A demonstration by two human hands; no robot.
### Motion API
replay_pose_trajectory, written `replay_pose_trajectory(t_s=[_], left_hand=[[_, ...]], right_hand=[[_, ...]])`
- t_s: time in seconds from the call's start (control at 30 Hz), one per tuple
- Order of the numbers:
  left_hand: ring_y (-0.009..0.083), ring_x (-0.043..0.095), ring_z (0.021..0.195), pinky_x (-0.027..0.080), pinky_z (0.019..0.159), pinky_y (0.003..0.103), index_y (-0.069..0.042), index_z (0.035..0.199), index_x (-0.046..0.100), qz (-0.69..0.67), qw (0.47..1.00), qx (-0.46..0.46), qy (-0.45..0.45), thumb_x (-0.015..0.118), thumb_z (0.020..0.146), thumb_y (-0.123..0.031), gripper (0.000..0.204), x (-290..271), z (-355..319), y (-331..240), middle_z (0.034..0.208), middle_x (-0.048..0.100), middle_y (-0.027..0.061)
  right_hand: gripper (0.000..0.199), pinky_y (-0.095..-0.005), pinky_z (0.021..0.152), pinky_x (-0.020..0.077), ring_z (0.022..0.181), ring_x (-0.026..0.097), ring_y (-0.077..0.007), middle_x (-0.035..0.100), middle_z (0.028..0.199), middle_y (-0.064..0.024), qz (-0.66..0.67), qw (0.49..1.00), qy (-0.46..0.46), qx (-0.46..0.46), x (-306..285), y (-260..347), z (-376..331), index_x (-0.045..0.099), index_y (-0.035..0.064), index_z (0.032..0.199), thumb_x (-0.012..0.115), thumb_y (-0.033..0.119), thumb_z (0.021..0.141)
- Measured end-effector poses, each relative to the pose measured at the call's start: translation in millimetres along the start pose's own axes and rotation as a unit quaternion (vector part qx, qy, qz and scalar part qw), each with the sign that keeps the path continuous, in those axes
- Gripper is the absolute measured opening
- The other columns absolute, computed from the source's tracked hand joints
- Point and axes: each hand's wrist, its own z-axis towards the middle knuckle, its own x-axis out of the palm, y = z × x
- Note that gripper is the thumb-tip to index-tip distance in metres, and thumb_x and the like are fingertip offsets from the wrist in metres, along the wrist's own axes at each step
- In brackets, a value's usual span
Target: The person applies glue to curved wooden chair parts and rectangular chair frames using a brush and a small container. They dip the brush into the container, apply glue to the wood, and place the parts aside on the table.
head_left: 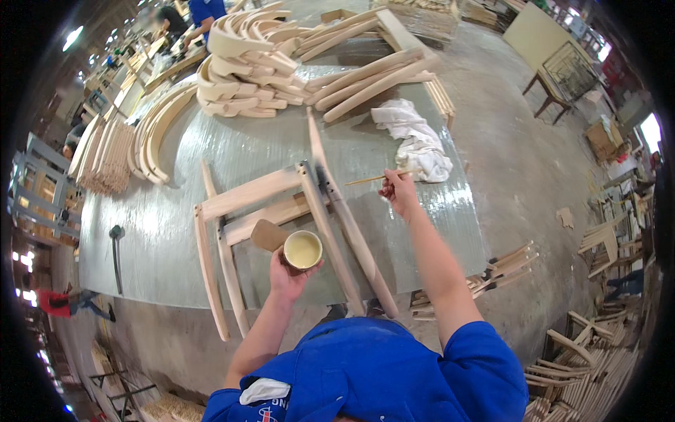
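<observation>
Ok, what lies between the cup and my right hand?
In the head view, two long wooden legs of the frame lie between the cup and your right hand.

The floor (506, 183) is grey concrete. At upper left, a lamp (72, 38) shines white. At far right there is a bright opening (651, 132). A grey rack (60, 188) stands left of the counter (162, 232).
</observation>
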Motion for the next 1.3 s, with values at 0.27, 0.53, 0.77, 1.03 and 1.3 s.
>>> replay_pose_trajectory(t_s=[0.27,0.53,0.77,1.03,1.3], left_hand=[[0.0260,0.062,0.090,0.055,0.068,0.042,-0.008,0.113,0.052,0.145,0.984,-0.101,0.025,0.038,0.095,-0.036,0.037,121.1,103.4,67.3,0.106,0.060,0.0085],[0.0215,0.063,0.079,0.052,0.061,0.039,-0.009,0.102,0.057,0.350,0.922,-0.058,0.153,0.049,0.092,-0.033,0.028,222.3,235.7,182.7,0.092,0.063,0.0061],[0.0248,0.064,0.068,0.051,0.062,0.040,-0.001,0.086,0.062,0.770,0.554,0.284,0.140,0.051,0.087,-0.032,0.033,218.9,251.7,147.7,0.078,0.064,0.0182],[0.0114,0.059,0.066,0.049,0.057,0.026,0.001,0.090,0.059,0.518,0.795,0.301,0.093,0.053,0.089,-0.014,0.016,77.1,89.8,21.7,0.076,0.060,0.0040],[0.0267,0.057,0.093,0.047,0.081,0.038,0.000,0.108,0.056,0.676,0.550,0.379,-0.312,0.059,0.085,-0.021,0.032,-102.0,-93.1,-40.4,0.102,0.059,0.0137]], right_hand=[[0.014,-0.0344,0.064,0.0520,0.065,0.056,-0.0173,0.056,0.071,-0.0053,0.268,0.959,-0.091,-0.007,-88.8,21.3,-96.2,0.053,0.0059,0.083,0.052,0.018,0.090],[0.018,-0.0338,0.065,0.0512,0.070,0.058,-0.0176,0.062,0.084,-0.0072,0.314,0.925,-0.196,-0.088,-175.3,37.8,-161.7,0.055,0.0089,0.100,0.054,0.022,0.088],[0.026,-0.0326,0.067,0.0500,0.071,0.058,-0.0174,0.063,0.085,-0.0066,0.353,0.930,-0.055,-0.087,-176.9,23.8,-168.2,0.056,0.0084,0.106,0.047,0.028,0.092],[0.025,-0.0324,0.070,0.0495,0.080,0.058,-0.0178,0.062,0.100,-0.0048,0.329,0.932,-0.135,-0.075,-156.5,15.7,-157.9,0.054,0.0136,0.112,0.047,0.028,0.092],[0.028,-0.0339,0.069,0.0482,0.086,0.057,-0.0227,0.058,0.110,-0.0096,0.299,0.947,-0.116,0.016,-114.7,10.7,-128.2,0.052,0.0120,0.112,0.050,0.030,0.091]])
